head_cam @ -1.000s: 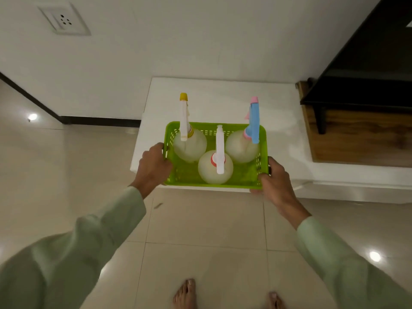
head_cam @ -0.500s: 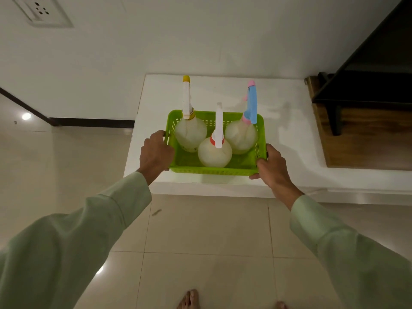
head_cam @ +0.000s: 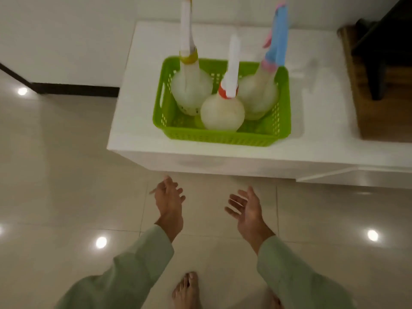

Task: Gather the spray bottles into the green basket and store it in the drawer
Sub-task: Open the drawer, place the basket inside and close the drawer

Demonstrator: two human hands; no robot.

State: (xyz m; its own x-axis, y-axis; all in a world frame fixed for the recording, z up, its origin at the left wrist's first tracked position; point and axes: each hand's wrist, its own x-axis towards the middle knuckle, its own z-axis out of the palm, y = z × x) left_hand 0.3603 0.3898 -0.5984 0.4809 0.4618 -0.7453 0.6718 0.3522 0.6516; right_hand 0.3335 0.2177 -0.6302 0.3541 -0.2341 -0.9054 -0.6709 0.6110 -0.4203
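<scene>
Basket (head_cam: 223,136) green, perforated, three bottles upright; left hand (head_cam: 168,202), right hand (head_cam: 248,210) released, empty

Both hands have let go of the green basket (head_cam: 214,137); the left hand (head_cam: 168,202) and right hand (head_cam: 248,210) now hang open below it, fingers spread.

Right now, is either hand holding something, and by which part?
Nothing is held. Left hand and right hand are open, below the basket on the cabinet.
</scene>
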